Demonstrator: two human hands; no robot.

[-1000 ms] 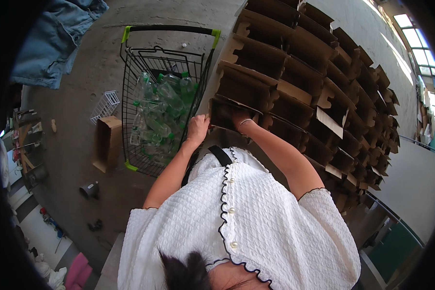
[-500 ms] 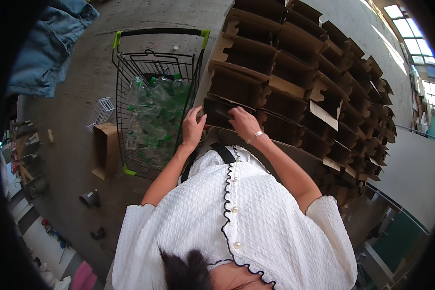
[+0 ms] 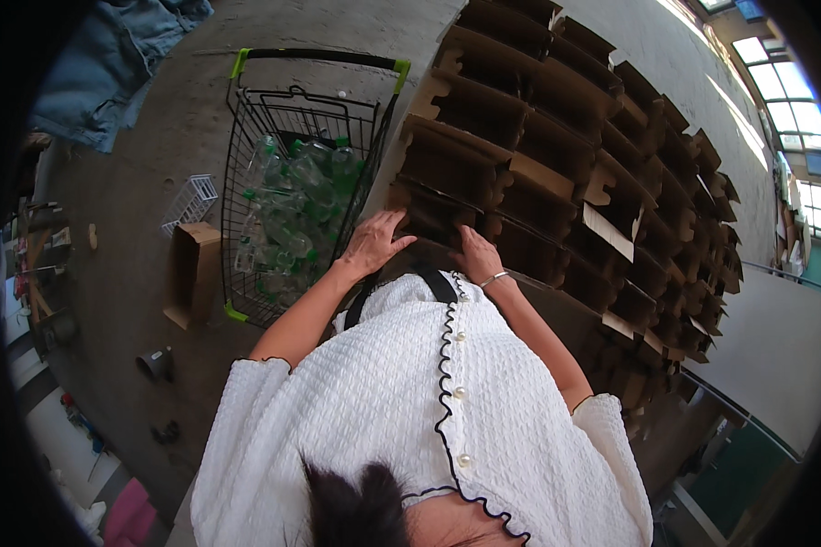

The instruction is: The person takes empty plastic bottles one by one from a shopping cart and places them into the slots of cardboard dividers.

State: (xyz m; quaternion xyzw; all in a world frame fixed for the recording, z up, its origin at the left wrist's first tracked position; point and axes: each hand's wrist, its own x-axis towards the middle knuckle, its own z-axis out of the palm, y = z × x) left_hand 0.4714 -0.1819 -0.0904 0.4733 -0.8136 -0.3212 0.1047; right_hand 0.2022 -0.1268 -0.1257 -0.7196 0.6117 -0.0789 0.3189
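An open cardboard box (image 3: 438, 217) sits at the near left corner of a block of similar boxes, its inside dark. My left hand (image 3: 374, 244) grips its near left edge, fingers over the side and thumb pointing right. At the box's near right corner, my right hand (image 3: 480, 258), with a bracelet on the wrist, has its fingers on the wall; the fingertips are partly lost in shadow. To the left stands a black shopping cart (image 3: 315, 56) with green corners, heaped with clear plastic bottles (image 3: 287, 205) with green caps.
Rows of open cardboard boxes (image 3: 556, 137) stretch away to the right. Left of the cart are a white wire basket (image 3: 190, 202), an upright cardboard box (image 3: 192, 278) and a dark cup (image 3: 155, 365) on the floor. Blue denim cloth (image 3: 109, 73) hangs at upper left.
My right hand has moved down and right, from above the box to its near right corner. My left hand has shifted slightly down and right along the left edge.
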